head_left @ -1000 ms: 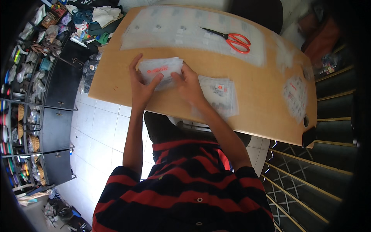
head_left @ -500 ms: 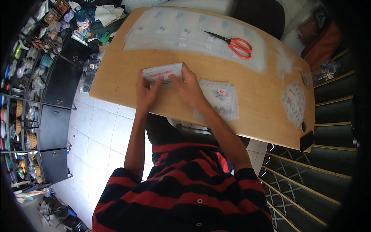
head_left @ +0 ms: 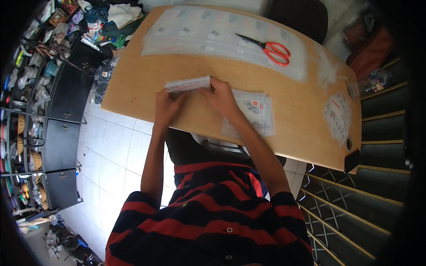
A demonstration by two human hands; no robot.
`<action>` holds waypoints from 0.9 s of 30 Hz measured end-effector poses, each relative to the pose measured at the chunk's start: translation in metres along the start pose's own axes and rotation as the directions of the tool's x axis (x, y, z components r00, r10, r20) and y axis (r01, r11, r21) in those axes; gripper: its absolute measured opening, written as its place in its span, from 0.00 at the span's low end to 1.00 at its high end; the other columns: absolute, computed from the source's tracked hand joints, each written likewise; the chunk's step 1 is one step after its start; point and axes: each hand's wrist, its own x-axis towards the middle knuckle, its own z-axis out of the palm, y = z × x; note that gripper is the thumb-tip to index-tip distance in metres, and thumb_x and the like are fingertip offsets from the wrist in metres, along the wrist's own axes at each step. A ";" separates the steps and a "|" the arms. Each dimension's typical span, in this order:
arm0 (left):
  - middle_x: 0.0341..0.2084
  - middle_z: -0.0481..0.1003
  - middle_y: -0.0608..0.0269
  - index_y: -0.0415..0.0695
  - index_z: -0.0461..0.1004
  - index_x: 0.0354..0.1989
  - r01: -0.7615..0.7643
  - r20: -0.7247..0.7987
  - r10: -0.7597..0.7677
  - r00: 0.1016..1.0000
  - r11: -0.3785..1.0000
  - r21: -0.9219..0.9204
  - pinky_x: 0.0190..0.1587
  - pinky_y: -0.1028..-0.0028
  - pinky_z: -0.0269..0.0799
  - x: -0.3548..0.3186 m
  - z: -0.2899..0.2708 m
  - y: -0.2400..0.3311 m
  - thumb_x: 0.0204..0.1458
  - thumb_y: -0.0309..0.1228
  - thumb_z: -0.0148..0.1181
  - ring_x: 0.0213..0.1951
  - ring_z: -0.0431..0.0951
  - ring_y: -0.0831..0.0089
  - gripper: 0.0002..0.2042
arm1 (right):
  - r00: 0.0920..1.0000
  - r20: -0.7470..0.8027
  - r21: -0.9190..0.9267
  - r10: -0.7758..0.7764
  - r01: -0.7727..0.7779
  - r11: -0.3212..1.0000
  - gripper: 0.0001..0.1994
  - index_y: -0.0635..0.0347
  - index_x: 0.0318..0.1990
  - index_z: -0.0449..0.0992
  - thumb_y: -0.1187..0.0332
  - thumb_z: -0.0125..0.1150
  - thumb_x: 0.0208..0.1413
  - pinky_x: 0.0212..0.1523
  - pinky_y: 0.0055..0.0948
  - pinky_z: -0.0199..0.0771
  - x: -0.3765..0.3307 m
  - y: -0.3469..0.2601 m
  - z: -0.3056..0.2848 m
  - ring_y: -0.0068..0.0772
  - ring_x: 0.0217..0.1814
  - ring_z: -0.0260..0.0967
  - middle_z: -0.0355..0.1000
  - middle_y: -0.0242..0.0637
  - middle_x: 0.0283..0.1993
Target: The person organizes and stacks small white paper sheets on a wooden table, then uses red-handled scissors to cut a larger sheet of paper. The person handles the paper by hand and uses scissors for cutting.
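Note:
Between my two hands is a stack of thin white plastic pouches [head_left: 190,83] with red print, held on edge just above the table. My left hand [head_left: 167,106] has its fingers closed round the stack's left end. At the right end, my right hand [head_left: 217,95] pinches it between thumb and fingers. To the right of my right wrist lies a loose pile of clear printed pouches [head_left: 255,111]. Farther back, scissors [head_left: 273,52] with red handles rest on a broad layer of translucent printed plastic sheets [head_left: 195,33].
The wooden table [head_left: 133,84] spans the view ahead. At its right end lie another printed pouch pile [head_left: 337,117] and crumpled clear plastic [head_left: 327,66]. A dark chair [head_left: 299,17] stands behind it. Crowded shelves [head_left: 33,111] and black cabinets [head_left: 66,102] line the left side.
The stack has tipped so that its printed face shows less and its edge shows more. My hands have shifted slightly with it.

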 end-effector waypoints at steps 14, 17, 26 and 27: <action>0.36 0.80 0.54 0.33 0.73 0.46 0.194 0.017 -0.196 0.980 0.949 -0.250 0.41 0.71 0.73 0.003 -0.003 -0.012 0.52 0.29 0.64 0.37 0.78 0.71 0.16 | 0.991 0.093 -0.162 0.092 -0.076 0.984 0.13 0.67 0.44 0.79 0.73 0.67 0.50 0.37 0.26 0.72 0.003 -0.011 -0.002 0.23 0.31 0.71 0.78 0.41 0.30; 0.35 0.80 0.54 0.33 0.74 0.46 0.231 0.032 -0.228 0.973 0.965 -0.128 0.40 0.71 0.73 0.011 -0.008 -0.003 0.52 0.28 0.63 0.36 0.79 0.71 0.15 | 0.990 0.092 -0.005 0.103 -0.103 0.995 0.12 0.66 0.44 0.79 0.73 0.66 0.53 0.39 0.25 0.72 0.004 0.007 0.003 0.23 0.32 0.71 0.79 0.38 0.33; 0.35 0.80 0.43 0.31 0.75 0.45 0.278 0.036 -0.302 0.953 0.913 0.297 0.40 0.60 0.75 0.048 -0.050 -0.051 0.50 0.37 0.60 0.39 0.81 0.56 0.20 | 0.978 -0.200 0.082 -0.066 0.083 0.993 0.09 0.63 0.45 0.78 0.72 0.62 0.57 0.44 0.26 0.73 -0.025 0.003 -0.064 0.23 0.41 0.74 0.78 0.35 0.40; 0.36 0.80 0.44 0.31 0.74 0.45 0.244 0.053 -0.265 0.963 0.937 0.250 0.41 0.60 0.75 0.048 -0.057 -0.060 0.50 0.37 0.60 0.39 0.81 0.55 0.20 | 0.971 -0.227 0.019 -0.078 0.085 0.996 0.10 0.63 0.45 0.78 0.72 0.63 0.57 0.45 0.26 0.73 -0.032 -0.001 -0.084 0.24 0.41 0.75 0.79 0.36 0.41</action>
